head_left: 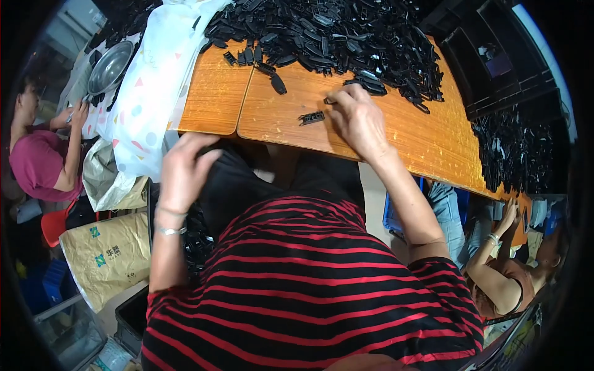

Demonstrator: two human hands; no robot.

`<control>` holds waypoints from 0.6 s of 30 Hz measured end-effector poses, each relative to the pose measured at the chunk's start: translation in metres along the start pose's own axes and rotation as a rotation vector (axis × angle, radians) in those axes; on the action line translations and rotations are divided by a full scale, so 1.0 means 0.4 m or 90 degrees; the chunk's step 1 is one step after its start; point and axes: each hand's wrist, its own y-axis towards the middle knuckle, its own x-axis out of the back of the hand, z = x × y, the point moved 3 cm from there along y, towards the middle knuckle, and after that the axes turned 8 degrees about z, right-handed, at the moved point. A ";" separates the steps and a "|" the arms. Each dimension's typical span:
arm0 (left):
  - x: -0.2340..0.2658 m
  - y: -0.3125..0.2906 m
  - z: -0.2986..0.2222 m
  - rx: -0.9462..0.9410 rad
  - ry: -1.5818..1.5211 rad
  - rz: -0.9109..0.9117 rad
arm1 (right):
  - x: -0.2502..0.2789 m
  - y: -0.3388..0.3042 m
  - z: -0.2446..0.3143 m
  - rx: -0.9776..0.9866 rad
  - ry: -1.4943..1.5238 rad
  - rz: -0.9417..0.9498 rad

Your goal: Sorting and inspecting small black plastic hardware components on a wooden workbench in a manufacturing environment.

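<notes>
1. At twelve o'clock on the bench: heap of black plastic parts, spread loose to the far side.
2. At twelve, nearer the middle: one black clip, lying apart from the heap.
3. Between one and two: right hand, above the wood beside that clip; thumb and forefinger together on a small dark piece, mostly hidden.
4. Just past nine: left hand, at the near edge; thumb and curled fingers apart.
5. At ten: round grey bowl, beyond a patterned plastic sheet.
6. At nine: pale woven sack, contents hidden.
7. At eight: brown paper sack; nearer the left forearm, further black parts, their container unclear.
8. At two: black crate; a second black heap below it, toward three.
9. Between three and four: blue crate, under the bench edge, partly hidden.
10. Edges: near edge runs from the left hand past the right forearm toward four; a panel seam crosses left of the clip. Open room: orange wood between heap and near edge.
</notes>
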 end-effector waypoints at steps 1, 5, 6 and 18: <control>-0.034 0.034 -0.033 -0.023 -0.006 -0.023 | 0.003 0.005 -0.014 0.001 -0.045 -0.011; -0.190 0.163 -0.160 -0.144 0.004 -0.025 | -0.021 0.018 -0.061 -0.016 -0.116 0.077; -0.221 0.191 -0.174 -0.146 0.003 -0.027 | -0.022 0.019 -0.071 0.002 -0.139 0.089; -0.327 0.266 -0.142 0.063 -0.747 0.116 | -0.018 -0.017 -0.015 -0.215 0.619 0.006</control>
